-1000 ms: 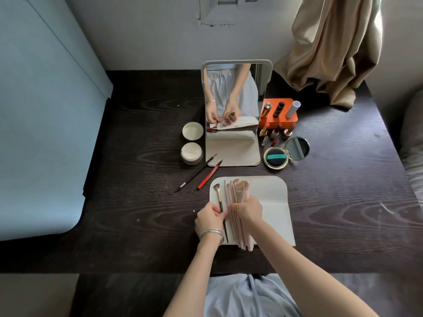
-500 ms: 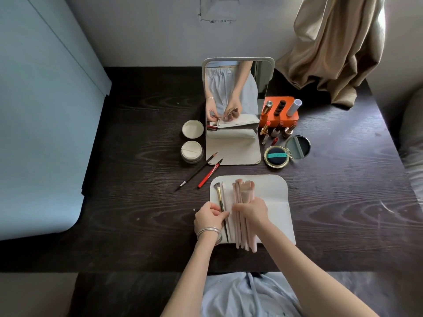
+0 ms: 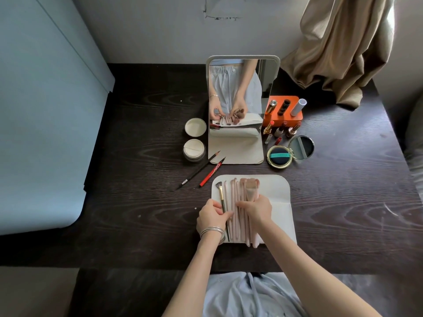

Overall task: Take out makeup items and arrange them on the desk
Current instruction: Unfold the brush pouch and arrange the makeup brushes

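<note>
Most of the kit is already sitting out on the worktop point(image 3: 142, 124): two round powder jars point(image 3: 195, 138) left of the mirror point(image 3: 240, 106), two pencils point(image 3: 201, 171) lying slantwise, lipsticks point(image 3: 280, 130) by the orange holder point(image 3: 282, 110), open compact point(image 3: 289, 151) at the right. Brushes point(image 3: 238, 202) are the last batch, lying on the white pouch point(image 3: 274, 193) nearest the person. Left hand point(image 3: 211, 217) is pinching the dark-handled fan brush point(image 3: 221, 197), fingers curled round its handle. Right hand point(image 3: 255, 210) is pressing down on the pink bundle, fingers bent over it; can't tell if it's gripping any single brush. Brushes are touching or overlapping, not yet fanned out. My read: nearly done, spacing the brushes is what's remaining.
</note>
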The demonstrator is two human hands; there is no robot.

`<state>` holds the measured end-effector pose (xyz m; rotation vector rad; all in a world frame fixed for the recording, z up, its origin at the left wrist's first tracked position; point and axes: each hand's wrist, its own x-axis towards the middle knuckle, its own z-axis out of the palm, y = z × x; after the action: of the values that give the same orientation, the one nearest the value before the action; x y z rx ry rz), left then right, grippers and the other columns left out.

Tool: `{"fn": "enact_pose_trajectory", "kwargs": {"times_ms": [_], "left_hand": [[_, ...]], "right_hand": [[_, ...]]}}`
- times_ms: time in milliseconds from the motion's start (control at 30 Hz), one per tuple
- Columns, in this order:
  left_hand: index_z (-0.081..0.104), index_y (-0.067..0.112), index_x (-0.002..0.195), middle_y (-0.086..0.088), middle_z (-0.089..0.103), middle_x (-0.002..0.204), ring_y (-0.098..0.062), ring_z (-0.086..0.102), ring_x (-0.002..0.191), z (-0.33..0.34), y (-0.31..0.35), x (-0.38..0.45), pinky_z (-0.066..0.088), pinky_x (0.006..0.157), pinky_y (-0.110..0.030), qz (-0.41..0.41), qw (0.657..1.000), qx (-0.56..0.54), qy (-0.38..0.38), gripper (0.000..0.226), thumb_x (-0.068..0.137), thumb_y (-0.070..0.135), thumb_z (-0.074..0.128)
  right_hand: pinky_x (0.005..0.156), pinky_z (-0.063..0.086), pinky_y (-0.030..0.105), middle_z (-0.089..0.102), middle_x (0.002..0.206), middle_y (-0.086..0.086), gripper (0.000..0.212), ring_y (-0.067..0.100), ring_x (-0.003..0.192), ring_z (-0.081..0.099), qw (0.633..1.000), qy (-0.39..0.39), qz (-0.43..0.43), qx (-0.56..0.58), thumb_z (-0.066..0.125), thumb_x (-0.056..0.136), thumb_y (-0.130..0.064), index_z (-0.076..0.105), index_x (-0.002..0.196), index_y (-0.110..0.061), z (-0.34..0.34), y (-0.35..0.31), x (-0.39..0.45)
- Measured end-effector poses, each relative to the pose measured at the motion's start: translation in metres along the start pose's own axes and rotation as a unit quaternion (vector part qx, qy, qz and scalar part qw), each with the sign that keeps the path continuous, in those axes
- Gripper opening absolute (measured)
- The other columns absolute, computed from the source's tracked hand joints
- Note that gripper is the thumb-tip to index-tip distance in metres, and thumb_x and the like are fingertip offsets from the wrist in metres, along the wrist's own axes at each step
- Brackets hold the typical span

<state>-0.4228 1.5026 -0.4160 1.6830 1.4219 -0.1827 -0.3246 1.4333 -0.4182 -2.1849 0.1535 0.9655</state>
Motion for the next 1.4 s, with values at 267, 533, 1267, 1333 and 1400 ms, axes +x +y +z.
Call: {"fn": "enact_pose_trajectory", "kwargs": {"times_ms": [267, 533, 1267, 1333, 1400], "left_hand": [[0.042, 0.022, 0.099, 0.003, 0.052, 0.103, -0.015, 0.055, 0.086, -0.001, 0.007, -0.002, 0.045, 0.068, -0.029, 0.029, 0.997, 0.073, 0.006, 0.045, 0.074, 0.039, 0.074], [0.046, 0.026, 0.101, 0.003, 0.041, 0.108, -0.016, 0.052, 0.096, 0.006, 0.008, 0.0, 0.049, 0.071, -0.03, 0.142, 0.98, 0.142, 0.006, 0.035, 0.078, 0.035, 0.07], [0.051, 0.034, 0.13, 0.004, 0.038, 0.113, -0.009, 0.047, 0.098, 0.009, 0.0, 0.001, 0.048, 0.08, -0.02, 0.239, 0.957, 0.165, -0.024, 0.044, 0.087, 0.026, 0.062], [0.056, 0.03, 0.123, 0.003, 0.04, 0.113, -0.011, 0.047, 0.102, 0.009, 0.002, -0.001, 0.048, 0.082, -0.022, 0.243, 0.956, 0.163, 0.0, 0.037, 0.086, 0.028, 0.062], [0.062, 0.026, 0.112, 0.002, 0.043, 0.111, -0.014, 0.048, 0.102, 0.011, 0.008, -0.003, 0.048, 0.084, -0.027, 0.251, 0.952, 0.173, 0.029, 0.028, 0.085, 0.031, 0.063]], "right_hand": [[0.057, 0.042, 0.026, 0.062, 0.078, 0.003, 0.017, 0.017, 0.069, 0.058, 1.0, 0.018, -0.009, 0.013, 0.072, 0.076, -0.016, 0.06, 0.086, -0.01, -0.001, -0.001, -0.004], [0.071, 0.05, 0.035, 0.065, 0.088, 0.007, 0.021, 0.025, 0.082, 0.063, 1.0, 0.021, 0.006, -0.003, 0.07, 0.076, -0.021, 0.061, 0.09, -0.008, -0.011, 0.005, 0.002], [0.069, 0.049, 0.034, 0.066, 0.081, 0.01, 0.015, 0.027, 0.078, 0.064, 0.999, 0.043, -0.005, 0.022, 0.065, 0.079, -0.019, 0.065, 0.087, -0.007, -0.031, 0.015, 0.009], [0.062, 0.046, 0.03, 0.064, 0.079, 0.008, 0.008, 0.024, 0.075, 0.061, 0.999, 0.033, -0.009, 0.023, 0.063, 0.081, -0.015, 0.064, 0.085, -0.009, -0.034, 0.014, 0.011], [0.064, 0.045, 0.029, 0.063, 0.079, 0.007, 0.003, 0.022, 0.074, 0.059, 0.999, 0.037, -0.007, 0.028, 0.061, 0.082, -0.013, 0.064, 0.084, -0.012, -0.037, 0.015, 0.013]]}}
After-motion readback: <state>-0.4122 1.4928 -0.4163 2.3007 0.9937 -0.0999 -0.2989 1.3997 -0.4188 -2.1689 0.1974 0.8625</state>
